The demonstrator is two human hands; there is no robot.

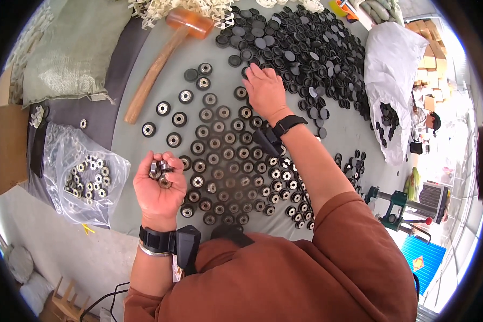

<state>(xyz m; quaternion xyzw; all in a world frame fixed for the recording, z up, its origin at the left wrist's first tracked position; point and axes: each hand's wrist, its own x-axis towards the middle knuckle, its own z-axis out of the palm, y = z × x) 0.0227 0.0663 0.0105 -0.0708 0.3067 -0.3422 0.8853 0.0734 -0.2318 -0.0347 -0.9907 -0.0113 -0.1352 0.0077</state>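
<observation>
My left hand (161,193) is palm up with its fingers curled around several shiny metal bearings (165,181). It hovers at the near left of the spread-out wheels. My right hand (265,92) reaches palm down to the left edge of a heap of black plastic caps (306,59). Its thumb and fingers close at the rim of one black cap (245,72), which they partly hide. Between my hands many black round pieces (229,138) lie in loose rows, with metal bearings in their centres.
A wooden-handled mallet (154,75) with an amber head lies at the far left. A clear bag of bearings (86,180) sits at the left edge, below a woven sack (72,53). On the right are a white sack (394,70) and a green clamp-like tool (396,206).
</observation>
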